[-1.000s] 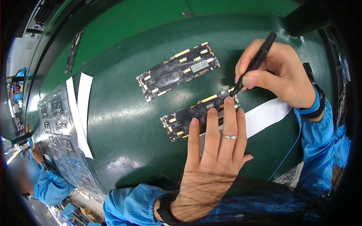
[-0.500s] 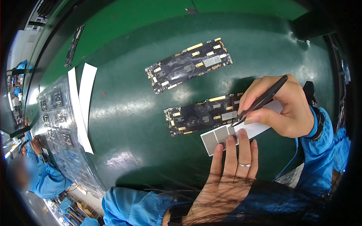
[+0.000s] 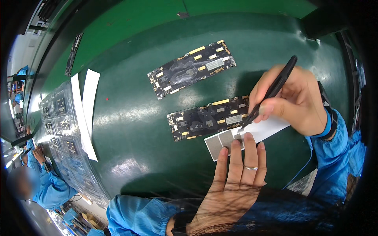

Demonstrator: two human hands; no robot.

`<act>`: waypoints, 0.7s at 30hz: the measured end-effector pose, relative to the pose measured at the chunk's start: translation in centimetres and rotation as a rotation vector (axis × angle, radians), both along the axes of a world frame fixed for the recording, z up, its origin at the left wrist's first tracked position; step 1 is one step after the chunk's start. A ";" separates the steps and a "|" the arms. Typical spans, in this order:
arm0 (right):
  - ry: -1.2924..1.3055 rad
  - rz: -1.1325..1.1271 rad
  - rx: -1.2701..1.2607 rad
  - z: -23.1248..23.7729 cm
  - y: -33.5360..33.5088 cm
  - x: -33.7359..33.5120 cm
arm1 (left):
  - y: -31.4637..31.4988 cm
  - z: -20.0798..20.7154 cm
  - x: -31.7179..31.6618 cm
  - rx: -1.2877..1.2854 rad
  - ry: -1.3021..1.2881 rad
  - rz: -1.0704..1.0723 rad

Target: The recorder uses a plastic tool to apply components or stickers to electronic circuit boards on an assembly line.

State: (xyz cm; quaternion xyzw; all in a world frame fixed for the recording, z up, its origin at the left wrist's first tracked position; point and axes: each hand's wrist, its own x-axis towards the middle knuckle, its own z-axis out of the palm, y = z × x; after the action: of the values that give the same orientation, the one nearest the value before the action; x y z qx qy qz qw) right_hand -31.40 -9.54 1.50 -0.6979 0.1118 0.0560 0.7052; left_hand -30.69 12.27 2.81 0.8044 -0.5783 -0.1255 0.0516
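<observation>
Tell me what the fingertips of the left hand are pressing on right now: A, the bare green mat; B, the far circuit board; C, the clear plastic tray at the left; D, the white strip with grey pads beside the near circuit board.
D: the left hand lays its fingertips on the white strip with grey pads, just below the near circuit board.

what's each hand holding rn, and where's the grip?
Right hand pinches black tweezers around mid-shaft, tips at the backing strip. Left hand grips nothing; its fingertips press flat on that strip.
</observation>
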 end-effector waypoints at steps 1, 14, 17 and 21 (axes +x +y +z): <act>-0.017 -0.050 -0.004 0.0 -0.2 0.1 | 0.0 -0.1 0.0 -0.010 0.013 0.006; 0.032 -0.067 0.003 -0.4 -1.5 0.7 | -0.4 -0.7 0.9 0.029 -0.039 0.042; 0.047 -0.054 -0.007 -0.3 -1.5 0.7 | -0.5 -0.6 1.0 0.034 -0.046 0.033; 0.053 -0.063 -0.015 -0.3 -1.4 0.7 | -0.5 -0.5 1.0 0.026 -0.067 0.020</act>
State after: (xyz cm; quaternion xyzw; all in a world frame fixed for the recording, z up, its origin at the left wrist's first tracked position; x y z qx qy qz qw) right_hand -30.74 -10.98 1.19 -0.6975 0.1527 0.0516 0.6982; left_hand -29.66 11.73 2.27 0.8144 -0.5702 -0.1054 0.0228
